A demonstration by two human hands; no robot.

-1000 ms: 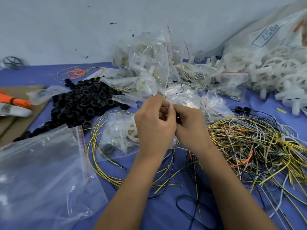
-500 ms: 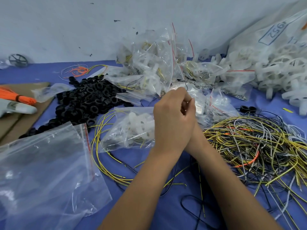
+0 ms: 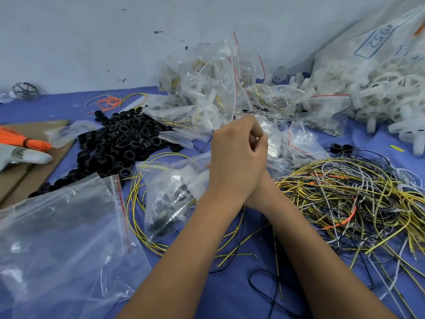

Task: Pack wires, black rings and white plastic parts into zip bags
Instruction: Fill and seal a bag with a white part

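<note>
Two hands [image 3: 239, 157] pinch a zip bag [image 3: 174, 192], seemingly holding black rings.

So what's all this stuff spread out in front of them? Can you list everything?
black rings: a heap, black, left of centre
filled zip bags: a pile, clear with red seal strips, centre back
held zip bag: one, clear, just left of the hands
big zip bag: one, clear, near left
loose wires: a tangle, yellow, grey, black, orange, right
white plastic parts: a heap, white, far right
orange bundle: one, orange, left edge
cardboard: brown, left
table cover: blue
left hand: grips the held bag's top
right hand: mostly hidden behind the left
</note>
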